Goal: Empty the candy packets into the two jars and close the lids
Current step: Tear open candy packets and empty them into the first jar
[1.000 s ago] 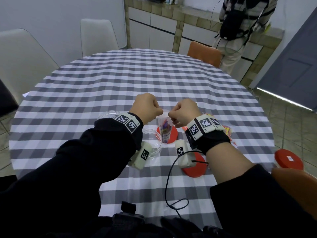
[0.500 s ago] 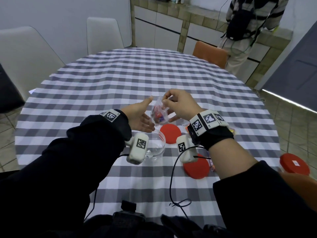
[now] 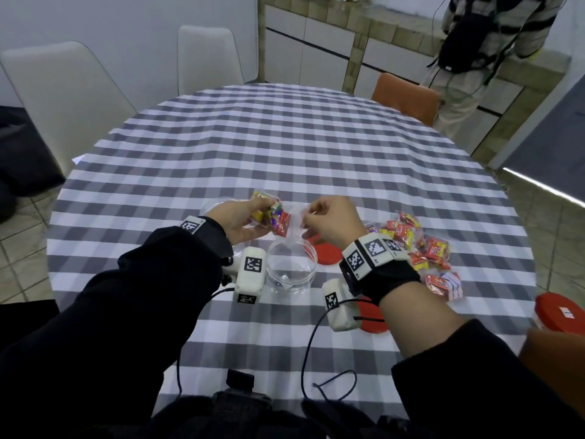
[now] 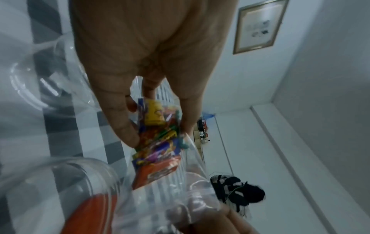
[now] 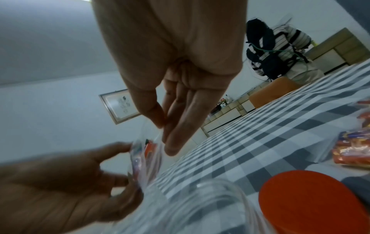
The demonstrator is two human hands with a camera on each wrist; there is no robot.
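At the far left of the checked desk [image 3: 221, 147] we see an open clear jar [image 3: 218, 205], partly hidden behind our left hand [image 3: 240, 221]. That hand's grip is closed on the filled end of a clear candy packet [image 3: 278, 220]: in the left wrist view the thumb [image 4: 122, 123] and the fingers press the bundle of bright wrapped sweets from both sides. The packet stretches across to our right hand [image 3: 332, 224], whose grip pinches the empty plastic end between thumb and fingertips [image 5: 176, 142], the other fingers loosely curled. The packet is held in the air, just above and slightly beyond a second open clear jar [image 3: 291, 264], which stands on the desk between our two wrists; we cannot tell whether anything lies in it.

Just right of that jar, a red lid [image 3: 326, 253] lies flat on the cloth, partly covered by the right wrist. A second red lid [image 3: 375, 321] lies nearer us, under the right forearm. Further right, a loose heap of red and yellow candy packets [image 3: 424, 248] rests on the desk, well apart from the jars. At the right edge stands a red-capped container [image 3: 558, 313], off the desk.
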